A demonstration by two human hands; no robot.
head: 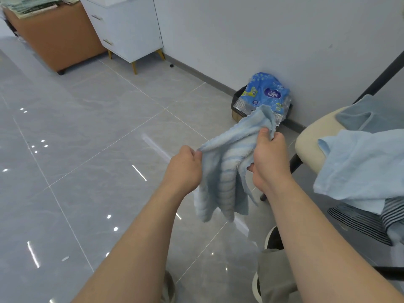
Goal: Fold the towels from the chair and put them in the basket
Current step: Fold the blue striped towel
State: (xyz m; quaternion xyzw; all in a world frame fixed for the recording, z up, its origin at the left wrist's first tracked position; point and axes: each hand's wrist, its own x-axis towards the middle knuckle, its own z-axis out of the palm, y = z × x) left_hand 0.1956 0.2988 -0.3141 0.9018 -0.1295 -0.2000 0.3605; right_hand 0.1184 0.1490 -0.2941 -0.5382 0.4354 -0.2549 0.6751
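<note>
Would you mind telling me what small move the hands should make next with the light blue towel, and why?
Probably draw the hands apart to spread the light blue towel open: the left hand pinches one edge, the right hand grips another, and the cloth hangs bunched between them, too crumpled to fold neatly.

The left hand (pixel 185 165) pinches one edge of a pale blue towel (pixel 225 184) and the right hand (pixel 270 156) grips its bunched top, the cloth hanging above the grey tiled floor (pixel 87 127); more towels (pixel 360 167) lie on the cream chair (pixel 310 145) at right
</note>
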